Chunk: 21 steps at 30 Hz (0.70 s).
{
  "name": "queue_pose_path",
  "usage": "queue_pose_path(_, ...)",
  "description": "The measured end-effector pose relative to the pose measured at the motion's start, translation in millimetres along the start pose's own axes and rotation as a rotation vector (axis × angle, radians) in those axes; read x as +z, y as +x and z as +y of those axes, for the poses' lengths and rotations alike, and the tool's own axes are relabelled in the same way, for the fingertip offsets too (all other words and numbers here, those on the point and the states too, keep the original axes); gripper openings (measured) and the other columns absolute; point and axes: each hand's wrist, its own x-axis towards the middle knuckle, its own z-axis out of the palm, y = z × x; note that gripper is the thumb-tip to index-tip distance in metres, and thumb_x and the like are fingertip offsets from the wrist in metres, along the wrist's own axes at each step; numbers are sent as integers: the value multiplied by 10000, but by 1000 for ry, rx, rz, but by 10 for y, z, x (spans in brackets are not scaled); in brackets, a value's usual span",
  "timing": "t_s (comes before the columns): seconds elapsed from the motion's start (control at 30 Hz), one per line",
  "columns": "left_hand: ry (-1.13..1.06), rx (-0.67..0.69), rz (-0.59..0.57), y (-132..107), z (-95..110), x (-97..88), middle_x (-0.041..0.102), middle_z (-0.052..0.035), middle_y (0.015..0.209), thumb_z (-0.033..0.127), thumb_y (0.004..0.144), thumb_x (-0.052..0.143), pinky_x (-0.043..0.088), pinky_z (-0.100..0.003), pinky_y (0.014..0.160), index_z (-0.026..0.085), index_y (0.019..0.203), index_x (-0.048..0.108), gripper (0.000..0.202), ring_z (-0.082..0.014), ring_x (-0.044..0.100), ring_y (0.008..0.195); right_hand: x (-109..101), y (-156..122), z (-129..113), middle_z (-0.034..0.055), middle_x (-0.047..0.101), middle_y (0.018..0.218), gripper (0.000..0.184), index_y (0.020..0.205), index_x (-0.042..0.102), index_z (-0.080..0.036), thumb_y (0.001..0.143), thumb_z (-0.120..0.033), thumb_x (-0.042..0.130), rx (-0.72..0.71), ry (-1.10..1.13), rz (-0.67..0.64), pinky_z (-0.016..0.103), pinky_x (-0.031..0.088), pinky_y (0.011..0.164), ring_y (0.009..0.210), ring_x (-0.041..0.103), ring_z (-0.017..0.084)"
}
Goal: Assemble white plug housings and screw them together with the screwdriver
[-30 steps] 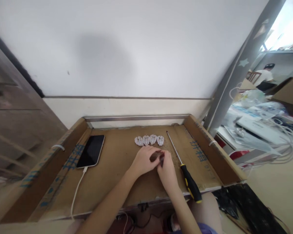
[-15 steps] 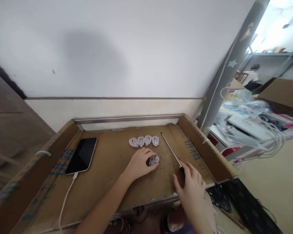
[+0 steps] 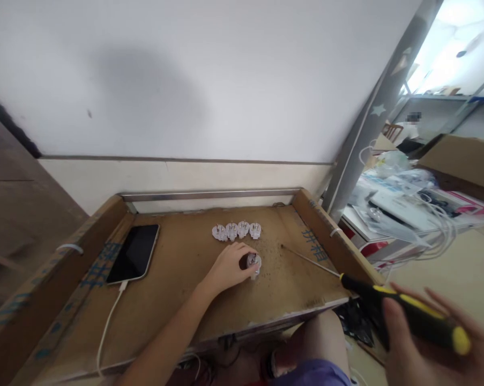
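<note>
I see a bright wall with a soft shadow at left, and glare washing out the far right. Edges stretch; near right, the right hand and screwdriver blur.

White wall ahead, pale floor right, apparently a wooden chair beyond.
</note>
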Motion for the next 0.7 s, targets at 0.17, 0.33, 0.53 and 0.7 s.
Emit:
queue_pose_path(0.17, 11, -1, -31, -13, -3, -4, 645, -23, 983, 477, 719, 677, 416, -332, 861, 239, 988, 641, 361, -207, 568, 932, 563, 193, -444, -70, 487, 504, 204, 670, 484, -184, 686, -314, 640, 240, 628, -304, 217, 424, 493, 472, 489, 74)
queue_pose_path(0.33, 41, 3, -90, -16, 34, -12, 654, -18, 971, 544, 650, 708, 400, -345, 871, 245, 1003, 639, 468, -222, 573, 936, 616, 166, -730, -85, 314, 388, 185, 564, 409, -186, 713, -222, 513, 275, 800, -229, 182, 220, 339, 325, 265, 42)
queue_pose_path(0.53, 74, 31, -71, -17, 66, 2, 648, -15, 1024, 458, 679, 707, 392, -336, 879, 237, 1036, 621, 428, -211, 576, 952, 577, 58, -875, -76, 303, 407, 153, 604, 464, -189, 748, -237, 482, 192, 867, -291, 182, 237, 344, 335, 264, 41)
queue_pose_path(0.7, 71, 41, -45, -21, 53, 19, 651, -17, 1000, 437, 680, 699, 411, -332, 857, 236, 1040, 620, 420, -209, 583, 932, 692, -16, -787, -91, 327, 390, 235, 583, 408, -188, 742, -263, 565, 313, 836, -354, 173, 249, 343, 331, 279, 40)
